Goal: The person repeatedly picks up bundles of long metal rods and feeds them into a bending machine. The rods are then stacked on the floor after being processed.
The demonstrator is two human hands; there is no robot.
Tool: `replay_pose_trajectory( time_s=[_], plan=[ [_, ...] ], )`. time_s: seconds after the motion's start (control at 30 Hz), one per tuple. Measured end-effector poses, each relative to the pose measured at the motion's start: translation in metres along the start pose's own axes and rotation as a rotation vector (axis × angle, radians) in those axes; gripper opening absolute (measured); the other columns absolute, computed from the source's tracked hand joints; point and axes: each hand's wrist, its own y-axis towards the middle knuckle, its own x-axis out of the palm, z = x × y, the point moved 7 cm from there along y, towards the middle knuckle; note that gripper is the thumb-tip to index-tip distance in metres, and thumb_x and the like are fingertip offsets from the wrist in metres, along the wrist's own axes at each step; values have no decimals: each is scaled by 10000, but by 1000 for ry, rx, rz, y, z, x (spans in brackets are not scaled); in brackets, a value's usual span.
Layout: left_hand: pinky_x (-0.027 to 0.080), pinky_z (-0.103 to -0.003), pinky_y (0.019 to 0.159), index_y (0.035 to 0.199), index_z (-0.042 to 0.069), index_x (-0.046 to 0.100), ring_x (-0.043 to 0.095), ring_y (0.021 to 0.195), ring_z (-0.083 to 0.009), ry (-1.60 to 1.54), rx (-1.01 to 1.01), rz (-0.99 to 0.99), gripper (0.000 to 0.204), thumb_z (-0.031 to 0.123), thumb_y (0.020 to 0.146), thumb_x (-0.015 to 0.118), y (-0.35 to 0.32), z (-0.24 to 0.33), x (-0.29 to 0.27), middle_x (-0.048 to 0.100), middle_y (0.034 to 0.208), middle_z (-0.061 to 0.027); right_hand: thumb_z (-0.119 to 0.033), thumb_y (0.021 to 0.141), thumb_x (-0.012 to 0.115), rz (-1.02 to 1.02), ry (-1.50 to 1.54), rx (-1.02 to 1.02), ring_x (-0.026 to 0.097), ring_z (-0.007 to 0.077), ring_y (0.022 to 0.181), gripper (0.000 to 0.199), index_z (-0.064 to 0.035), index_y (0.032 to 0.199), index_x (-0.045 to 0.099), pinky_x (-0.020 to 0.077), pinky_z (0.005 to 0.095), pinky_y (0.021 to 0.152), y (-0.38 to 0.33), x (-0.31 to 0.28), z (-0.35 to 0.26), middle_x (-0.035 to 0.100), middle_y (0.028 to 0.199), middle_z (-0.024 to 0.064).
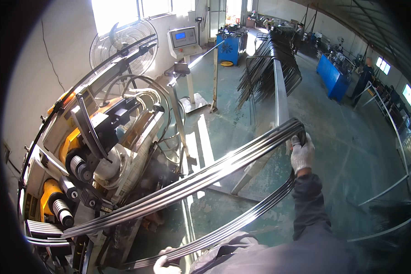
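Note:
A bundle of several long, shiny metal rods [192,179], bent into a U, slants across in front of me. Its upper leg reaches the bending machine's rollers on the left, while the lower leg runs back toward my body. My right hand [302,154], in a white knit glove, is closed around the bent end of the rods. Low in the view, my left hand [167,264], also gloved, grips the lower leg, with part of the hand cut off by the frame edge. The bending machine [109,160] has orange parts, ridged rollers and hoses.
A rack [280,86] hung with many dark bent rods stands ahead. Behind the machine are a large fan [123,48] and a control box [184,41] on a post. Blue machines [332,77] stand farther off; a person [365,75] is beside one at right.

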Motion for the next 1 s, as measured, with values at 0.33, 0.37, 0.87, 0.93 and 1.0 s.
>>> replay_pose_trajectory(
  time_s=[0.33,0.37,0.87,0.93,1.0],
  plan=[
    [648,-473,941,1346,-88,583,746,1037,-375,441,468,-355,331,-29,1021,610,30,-133,117,697,1172,-235,-270,1066,659,-235,-574,-532,744,500,1057,233,-155,1268,652,588,626,883,244,169,162,761,1085,224],
    [650,-435,960,1359,-101,583,769,1090,-388,481,484,-371,345,-16,1028,632,29,-138,119,721,1227,-240,-216,1060,636,-228,-769,-442,749,479,1048,206,-165,1257,664,593,612,904,271,183,174,753,1095,202],
    [599,-300,792,1151,19,713,756,963,-177,-152,1066,231,193,-63,984,662,-87,-132,-233,770,1013,-90,-274,1006,655,-1448,-112,-764,723,319,1116,377,-63,1307,735,575,451,965,-386,169,95,753,1224,159],
    [616,-314,818,1198,4,693,766,980,-209,-167,1147,356,219,-73,994,672,-130,-128,-300,773,1061,-119,-216,985,683,-1610,-167,-795,727,297,1071,348,-61,1292,733,581,432,937,-460,151,99,756,1176,147],
    [637,-343,863,1243,-10,670,775,995,-239,-220,1282,382,249,-68,1002,696,-185,-114,-366,770,1088,-148,-159,964,712,-1704,-183,-840,731,276,1026,329,-59,1276,731,586,413,909,-524,145,84,759,1128,135]
  ],
)
